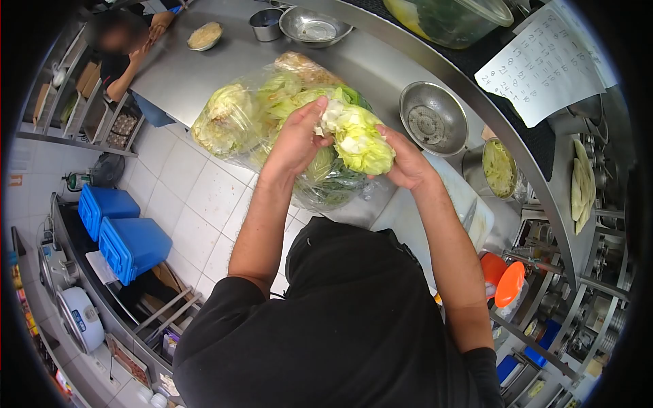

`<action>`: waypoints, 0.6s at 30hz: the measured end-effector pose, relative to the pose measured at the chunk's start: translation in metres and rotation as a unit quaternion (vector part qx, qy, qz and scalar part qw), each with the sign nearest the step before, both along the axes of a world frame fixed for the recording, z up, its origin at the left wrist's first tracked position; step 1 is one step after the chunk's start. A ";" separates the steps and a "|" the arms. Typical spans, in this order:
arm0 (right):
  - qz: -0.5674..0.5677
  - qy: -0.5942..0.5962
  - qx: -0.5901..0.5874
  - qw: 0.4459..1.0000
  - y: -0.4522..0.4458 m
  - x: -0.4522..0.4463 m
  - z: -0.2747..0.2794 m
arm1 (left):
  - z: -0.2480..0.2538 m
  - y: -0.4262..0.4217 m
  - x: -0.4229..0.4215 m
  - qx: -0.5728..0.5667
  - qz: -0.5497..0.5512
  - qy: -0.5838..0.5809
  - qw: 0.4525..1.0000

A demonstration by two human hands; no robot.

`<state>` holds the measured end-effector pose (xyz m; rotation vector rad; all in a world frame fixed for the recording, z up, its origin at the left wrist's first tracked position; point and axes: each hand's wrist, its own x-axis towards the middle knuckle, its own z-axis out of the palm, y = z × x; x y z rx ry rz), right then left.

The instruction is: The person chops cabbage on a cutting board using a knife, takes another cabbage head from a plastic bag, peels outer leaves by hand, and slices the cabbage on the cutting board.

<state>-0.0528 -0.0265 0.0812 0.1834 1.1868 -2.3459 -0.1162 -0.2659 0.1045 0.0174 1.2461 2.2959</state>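
Observation:
A pale yellow-green head of lettuce is held up between my two hands. My right hand is wrapped round its right side. At its whitish left end, the fingers of my left hand are closed on a torn pale piece of leaf. Below and behind my hands lies a clear plastic bag filled with more lettuce and green leaves. Another lettuce head shows through the plastic on the left, its leaves partly browned.
A steel bowl and a pot of shredded leaves stand to the right, near a white cutting board. A bowl of pale food, a saucepan and a steel basin sit farther back. Another person leans at the far left.

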 end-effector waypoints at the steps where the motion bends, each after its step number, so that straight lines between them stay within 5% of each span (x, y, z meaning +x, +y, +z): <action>1: 0.000 -0.001 -0.001 1.000 0.000 0.001 0.001 | -0.001 -0.001 0.000 0.016 0.001 -0.005 1.000; 18: 0.012 0.026 -0.034 0.999 0.008 0.014 -0.001 | -0.014 -0.003 0.004 0.194 -0.012 -0.104 0.975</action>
